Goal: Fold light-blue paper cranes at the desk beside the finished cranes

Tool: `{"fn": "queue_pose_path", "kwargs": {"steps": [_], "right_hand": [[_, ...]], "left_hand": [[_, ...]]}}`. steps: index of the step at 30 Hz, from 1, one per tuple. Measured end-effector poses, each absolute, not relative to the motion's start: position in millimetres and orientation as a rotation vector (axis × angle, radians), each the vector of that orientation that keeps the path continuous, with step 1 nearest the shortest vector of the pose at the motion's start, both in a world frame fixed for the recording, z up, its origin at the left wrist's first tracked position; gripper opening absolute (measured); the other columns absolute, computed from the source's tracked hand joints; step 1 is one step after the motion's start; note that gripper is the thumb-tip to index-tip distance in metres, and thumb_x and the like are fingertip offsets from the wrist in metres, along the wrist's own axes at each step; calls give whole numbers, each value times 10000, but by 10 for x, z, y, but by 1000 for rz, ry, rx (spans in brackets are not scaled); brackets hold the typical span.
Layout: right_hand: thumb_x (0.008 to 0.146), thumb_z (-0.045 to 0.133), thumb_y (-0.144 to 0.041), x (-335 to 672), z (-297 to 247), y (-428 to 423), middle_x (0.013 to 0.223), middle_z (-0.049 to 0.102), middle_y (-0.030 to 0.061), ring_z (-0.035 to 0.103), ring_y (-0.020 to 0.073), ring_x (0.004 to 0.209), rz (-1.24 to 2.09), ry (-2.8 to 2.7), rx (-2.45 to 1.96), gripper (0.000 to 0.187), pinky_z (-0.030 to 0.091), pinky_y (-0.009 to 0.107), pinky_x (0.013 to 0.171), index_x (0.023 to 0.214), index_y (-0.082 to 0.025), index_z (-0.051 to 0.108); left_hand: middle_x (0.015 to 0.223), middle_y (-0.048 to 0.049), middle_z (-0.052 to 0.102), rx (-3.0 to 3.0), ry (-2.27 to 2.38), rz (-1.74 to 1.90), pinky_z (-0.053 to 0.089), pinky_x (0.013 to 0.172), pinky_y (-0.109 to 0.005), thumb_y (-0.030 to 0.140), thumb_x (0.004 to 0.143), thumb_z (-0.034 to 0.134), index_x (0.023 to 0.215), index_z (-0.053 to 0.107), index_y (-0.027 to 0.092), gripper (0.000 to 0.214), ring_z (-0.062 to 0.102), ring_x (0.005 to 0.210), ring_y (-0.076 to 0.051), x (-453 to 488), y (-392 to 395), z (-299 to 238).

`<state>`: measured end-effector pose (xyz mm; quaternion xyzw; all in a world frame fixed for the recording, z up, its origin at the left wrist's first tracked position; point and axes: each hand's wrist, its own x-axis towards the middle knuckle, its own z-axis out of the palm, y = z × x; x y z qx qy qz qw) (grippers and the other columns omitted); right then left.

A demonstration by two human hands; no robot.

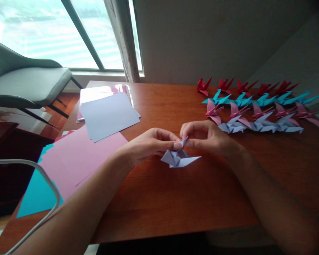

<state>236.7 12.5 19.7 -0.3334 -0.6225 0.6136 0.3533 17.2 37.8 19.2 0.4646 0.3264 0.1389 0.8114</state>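
Above the middle of the table I hold a pale lavender origami crane (177,158) between both hands. My left hand (151,143) pinches its upper part with thumb and forefinger. With thumb and fingertips, my right hand (202,136) grips the thin pointed tip that sticks up. One wing points right and another folded part juts to the left. The fingers hide part of the crane's far side. Behind my right hand stands a row of finished lavender cranes (263,124).
Rows of pink cranes (259,110), blue cranes (263,99) and red cranes (244,86) fill the table's back right. Lavender sheets (110,115), pink sheets (82,156) and blue sheets (34,194) lie at left, near a white cable (46,173). A chair (32,81) stands beyond the left edge.
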Motion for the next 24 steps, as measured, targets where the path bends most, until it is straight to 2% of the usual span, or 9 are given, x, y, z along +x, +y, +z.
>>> {"fn": "queue_pose_path", "kwargs": {"steps": [6, 16, 24], "right_hand": [[812, 789, -326, 2365, 195, 125, 812, 644, 20, 585, 146, 777, 1515, -1631, -834, 179, 487, 274, 681, 813, -184, 680], [807, 794, -277, 2374, 193, 142, 816, 650, 11, 590, 141, 778, 1478, -1653, -782, 125, 484, 280, 698, 817, -197, 698], [804, 780, -316, 2382, 202, 120, 805, 622, 11, 573, 144, 763, 1565, -1621, -869, 180, 475, 271, 676, 815, -185, 657]], "left_hand": [[695, -13, 660, 995, 693, 315, 312, 483, -198, 350, 711, 850, 786, 735, 121, 267, 472, 518, -56, 168, 374, 186], [672, -7, 651, 968, 674, 323, 334, 502, -201, 297, 747, 811, 754, 719, 121, 199, 507, 537, -67, 180, 367, 188], [698, -12, 658, 999, 693, 308, 357, 523, -212, 347, 747, 819, 797, 738, 125, 241, 505, 547, -73, 179, 370, 167]]}}
